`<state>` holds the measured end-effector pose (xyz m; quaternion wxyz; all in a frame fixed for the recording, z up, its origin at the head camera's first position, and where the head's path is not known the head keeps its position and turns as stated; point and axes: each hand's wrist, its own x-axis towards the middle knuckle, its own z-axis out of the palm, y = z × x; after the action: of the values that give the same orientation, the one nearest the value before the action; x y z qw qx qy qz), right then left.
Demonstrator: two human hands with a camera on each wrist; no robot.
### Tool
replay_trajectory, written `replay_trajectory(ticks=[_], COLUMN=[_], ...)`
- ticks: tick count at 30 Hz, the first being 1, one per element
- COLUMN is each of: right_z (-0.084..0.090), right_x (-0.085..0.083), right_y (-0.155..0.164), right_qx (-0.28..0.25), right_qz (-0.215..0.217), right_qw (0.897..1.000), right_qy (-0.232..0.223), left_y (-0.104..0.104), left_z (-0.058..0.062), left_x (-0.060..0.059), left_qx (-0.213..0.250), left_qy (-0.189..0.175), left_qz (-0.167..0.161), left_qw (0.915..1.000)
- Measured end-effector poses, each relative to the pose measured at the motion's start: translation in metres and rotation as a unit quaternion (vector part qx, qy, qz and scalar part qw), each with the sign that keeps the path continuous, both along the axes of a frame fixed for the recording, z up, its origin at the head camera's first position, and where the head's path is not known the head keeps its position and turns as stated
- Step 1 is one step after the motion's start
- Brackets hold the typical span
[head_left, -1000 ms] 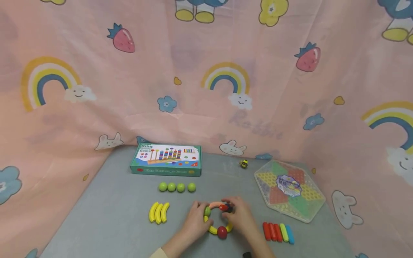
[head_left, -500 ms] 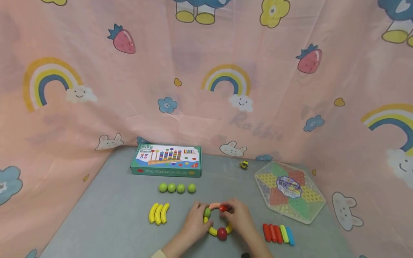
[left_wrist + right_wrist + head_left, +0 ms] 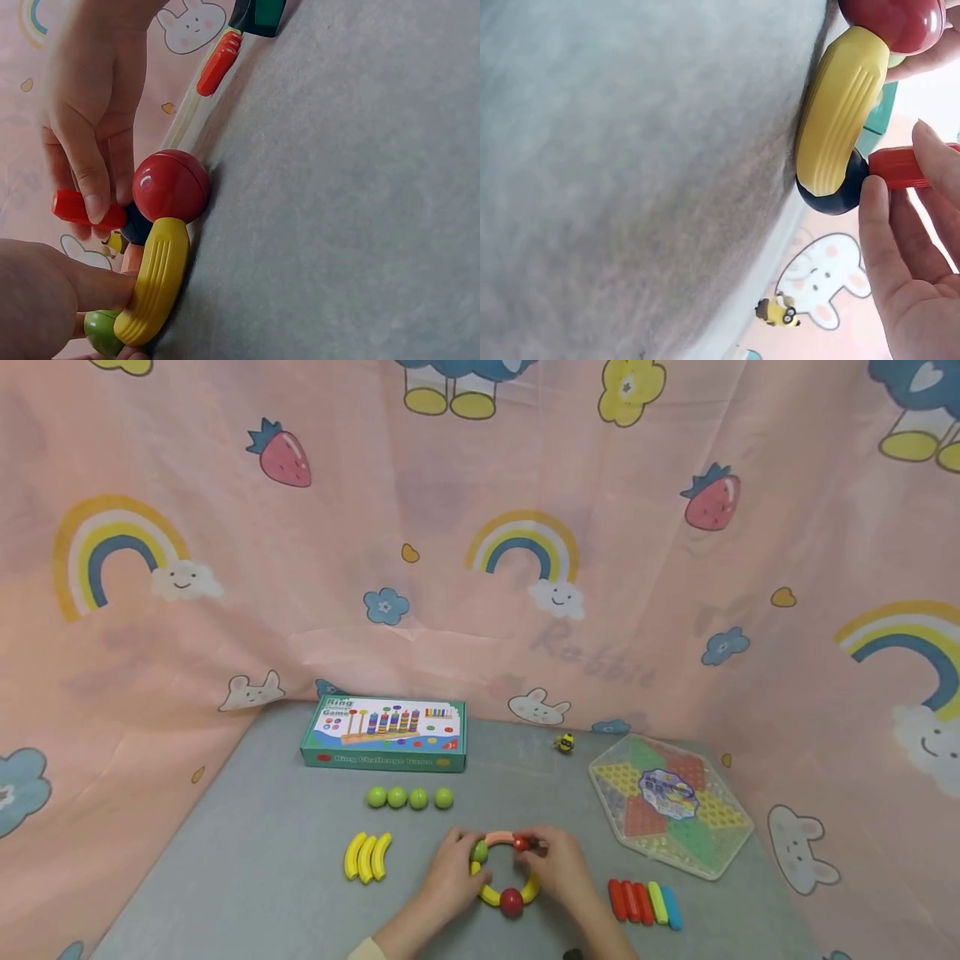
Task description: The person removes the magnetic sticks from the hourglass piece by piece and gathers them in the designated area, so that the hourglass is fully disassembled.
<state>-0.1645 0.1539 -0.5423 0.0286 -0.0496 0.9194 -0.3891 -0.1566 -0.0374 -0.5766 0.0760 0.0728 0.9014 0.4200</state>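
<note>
Ring of curved plastic pieces and balls [image 3: 504, 872] lies on the grey felt table top [image 3: 262, 860], near the front edge, between both hands. It has a glossy red ball [image 3: 512, 902] at the front, ribbed yellow curved pieces [image 3: 154, 281] on either side of it, a green ball [image 3: 480, 852] at left, a peach curved piece [image 3: 498, 838] at the back and a dark navy ball [image 3: 832, 191] at right.

Right hand [image 3: 558, 864] pinches a short red plastic stick [image 3: 522, 842] between thumb and fingers, its tip at the navy ball. Left hand [image 3: 450, 872] rests on the ring's left side, fingers curled on the green ball and the yellow piece beside it.

Just left of the ring: 3 loose yellow curved pieces [image 3: 367, 857]. Behind: row of 4 green balls [image 3: 409, 797], then a green "Ring Challenge Game" box [image 3: 384, 733]. Right: row of 5 sticks, 3 red, 1 yellow-green, 1 blue [image 3: 645, 902]; hexagonal clear plastic Chinese checkers board [image 3: 670, 802]; small yellow bee figure [image 3: 566, 742]. Pink cartoon-print cloth [image 3: 480, 543] hangs behind.
</note>
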Motion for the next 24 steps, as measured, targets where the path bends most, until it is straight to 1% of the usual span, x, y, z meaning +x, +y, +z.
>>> replay_trajectory(ticks=[5,7,9,12,14,16,18,19,21,24], right_z=[0.005,0.007,0.008,0.011,0.013,0.015,0.017,0.018,0.019,0.021], right_x=[0.001,0.003,0.005,0.01,0.014,0.019,0.025,0.028,0.035,0.045], right_y=[-0.001,0.001,0.005,0.016,0.025,0.038,0.053,0.061,0.08,0.111], right_qx=[0.005,-0.004,-0.028,-0.069,-0.084,-0.093,-0.08,-0.078,-0.065,-0.029], right_qz=[-0.007,-0.007,-0.018,-0.059,-0.097,-0.125,-0.145,-0.152,-0.162,-0.185], right_qw=[0.999,0.998,0.997,0.993,0.987,0.983,0.982,0.981,0.981,0.98], right_qy=[-0.049,-0.062,-0.07,-0.082,-0.092,-0.099,-0.094,-0.092,-0.082,-0.071], left_y=[0.0,0.0,0.0,-0.001,-0.002,-0.004,-0.006,-0.007,-0.009,-0.011], left_z=[-0.001,0.0,0.0,0.001,0.001,0.001,0.0,-0.001,-0.002,-0.003], left_x=[0.001,0.001,0.001,-0.001,-0.001,0.0,0.002,0.003,0.005,0.006], left_qx=[-0.004,-0.004,-0.001,0.006,0.009,0.011,0.007,0.007,0.007,0.004], left_qy=[0.0,-0.001,0.002,0.009,0.026,0.042,0.054,0.055,0.045,0.027], left_qz=[0.0,0.0,0.0,-0.001,-0.013,-0.031,-0.055,-0.064,-0.074,-0.079], left_qw=[1.0,1.0,1.0,0.9999,0.9996,0.9986,0.997,0.9964,0.9962,0.9965])
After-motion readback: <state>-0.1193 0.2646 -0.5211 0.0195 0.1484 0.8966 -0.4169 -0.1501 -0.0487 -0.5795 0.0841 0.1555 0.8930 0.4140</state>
